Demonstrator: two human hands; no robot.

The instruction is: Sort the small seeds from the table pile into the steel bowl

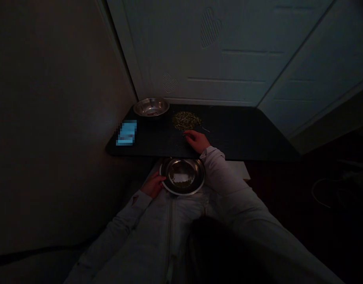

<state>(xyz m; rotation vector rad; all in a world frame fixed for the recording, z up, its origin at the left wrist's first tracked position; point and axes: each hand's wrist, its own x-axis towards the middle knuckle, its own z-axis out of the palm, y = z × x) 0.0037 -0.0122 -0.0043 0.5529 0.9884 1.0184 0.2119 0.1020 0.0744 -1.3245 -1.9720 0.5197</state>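
My left hand (154, 184) grips the left rim of a shiny metal bowl (200, 173) held at my lap, just below the table's front edge. Small greenish grains or seeds (183, 183) lie in its bottom. On the dark table, my right hand (197, 141) is at the near edge of a loose pile of similar small grains or seeds (186, 120). Its fingers are bent down and drawn together; whatever is between the fingertips is too small and dark to make out.
A second metal bowl (151, 107) stands at the table's back left. In front of it lies a lit, pixelated rectangle (127, 133). A thin pale strip (206, 130) lies right of the pile. A pale panel with hearts (211, 27) rises behind the dark table (243, 134); a wall borders the left.
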